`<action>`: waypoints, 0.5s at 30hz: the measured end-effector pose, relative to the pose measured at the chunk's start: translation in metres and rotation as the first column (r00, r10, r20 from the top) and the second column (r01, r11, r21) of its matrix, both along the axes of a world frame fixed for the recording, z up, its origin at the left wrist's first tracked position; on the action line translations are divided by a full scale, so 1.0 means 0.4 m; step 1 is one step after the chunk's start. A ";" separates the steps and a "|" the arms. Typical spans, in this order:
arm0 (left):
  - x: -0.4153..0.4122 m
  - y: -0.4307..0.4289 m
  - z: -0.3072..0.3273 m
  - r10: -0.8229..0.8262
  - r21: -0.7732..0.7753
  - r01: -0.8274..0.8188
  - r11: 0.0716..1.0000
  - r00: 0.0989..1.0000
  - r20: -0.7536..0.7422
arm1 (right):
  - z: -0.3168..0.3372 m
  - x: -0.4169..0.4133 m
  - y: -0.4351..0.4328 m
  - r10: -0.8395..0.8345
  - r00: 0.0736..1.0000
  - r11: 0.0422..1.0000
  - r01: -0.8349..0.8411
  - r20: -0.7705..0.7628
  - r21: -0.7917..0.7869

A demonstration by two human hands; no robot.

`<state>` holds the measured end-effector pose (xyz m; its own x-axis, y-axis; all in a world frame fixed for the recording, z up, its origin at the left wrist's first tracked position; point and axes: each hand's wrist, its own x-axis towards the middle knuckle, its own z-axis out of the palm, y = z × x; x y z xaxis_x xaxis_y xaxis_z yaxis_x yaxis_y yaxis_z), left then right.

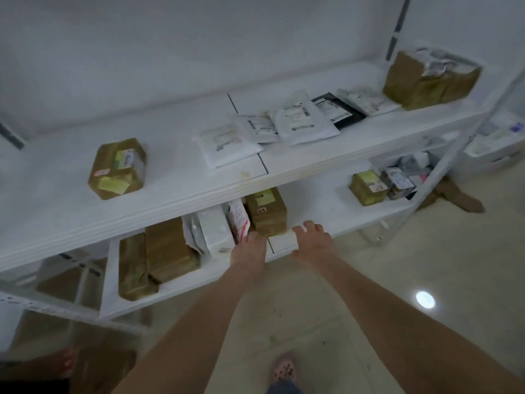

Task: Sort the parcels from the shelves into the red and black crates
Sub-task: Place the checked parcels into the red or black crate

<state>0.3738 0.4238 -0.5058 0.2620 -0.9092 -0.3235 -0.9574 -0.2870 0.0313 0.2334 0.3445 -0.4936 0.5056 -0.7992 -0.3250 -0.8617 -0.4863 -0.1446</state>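
Both my arms reach to the lower shelf (326, 211) of a white rack. My left hand (250, 251) is at the shelf's front edge, fingers touching the base of a brown taped parcel (265, 211). My right hand (312, 241) hovers with spread fingers just right of that parcel, over the shelf edge. Neither hand grips anything. Beside the brown parcel stand a red-and-white mailer (238, 220) and a white bag parcel (213, 231). No red or black crate shows clearly.
The upper shelf (176, 177) carries a brown parcel (118, 169) at left, several white and black mailers (295, 120) in the middle and a large brown parcel (429, 78) at right. More brown parcels (167, 251) fill the lower shelf's left. Shiny floor (426, 280) lies to the right.
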 end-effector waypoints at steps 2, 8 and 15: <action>0.009 -0.060 -0.036 -0.020 0.028 0.021 0.999 0.999 -0.026 | -0.036 0.014 -0.058 -0.013 1.000 1.000 0.013 -0.009 0.028; 0.029 -0.193 -0.166 0.103 0.064 -0.093 0.994 0.979 -0.175 | -0.158 0.058 -0.198 -0.037 0.999 0.992 0.037 0.001 0.122; 0.066 -0.379 -0.328 0.361 0.100 -0.348 0.932 0.866 -0.346 | -0.344 0.119 -0.365 -0.143 0.984 0.944 0.103 0.104 0.314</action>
<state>0.4003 0.2722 -0.6372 0.4275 -0.7640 -0.4833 -0.7182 -0.6117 0.3317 0.2810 0.1984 -0.6312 0.4613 -0.7291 -0.5056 -0.8779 -0.2929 -0.3787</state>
